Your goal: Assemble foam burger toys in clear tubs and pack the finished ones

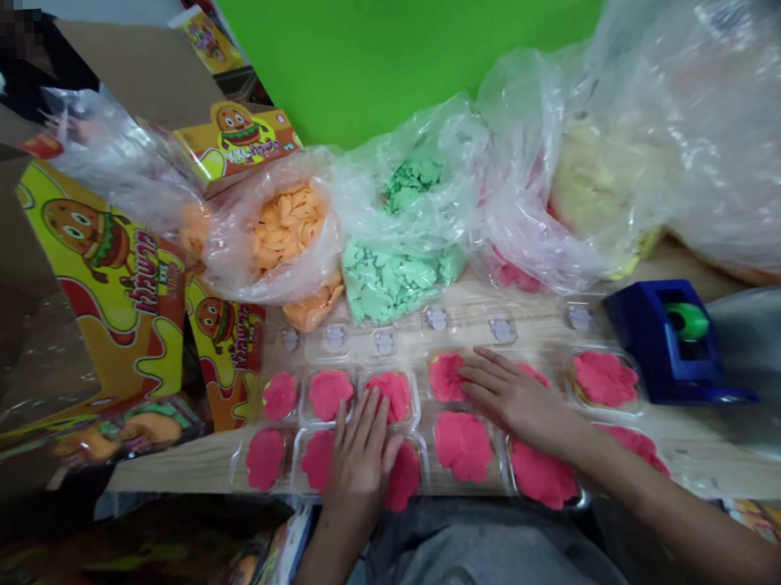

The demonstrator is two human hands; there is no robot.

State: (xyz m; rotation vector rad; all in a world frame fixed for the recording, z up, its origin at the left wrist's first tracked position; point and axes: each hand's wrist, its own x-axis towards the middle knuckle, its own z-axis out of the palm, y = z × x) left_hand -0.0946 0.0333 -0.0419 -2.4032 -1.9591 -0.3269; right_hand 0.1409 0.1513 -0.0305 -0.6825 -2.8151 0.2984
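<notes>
Two rows of clear plastic trays on the table hold pink flower-shaped pieces. My left hand (365,444) lies with fingers stretched over the trays at the centre left, its fingertips at a pink piece (394,393) in the back row. Farther right, my right hand (503,399) reaches flat across the back row, with fingertips touching the edge of another pink piece (446,377). Neither hand grips anything that I can see. Part of the pink pieces beneath both hands is hidden. In front of my body, one uncovered pink piece (463,447) sits between the hands.
Behind the trays stand clear bags of orange pieces (287,224), green pieces (396,274) and yellow pieces (588,174). A blue tape dispenser (664,337) is at the right. Printed burger boxes (111,274) crowd the left. Clear lids (438,319) lie behind the trays.
</notes>
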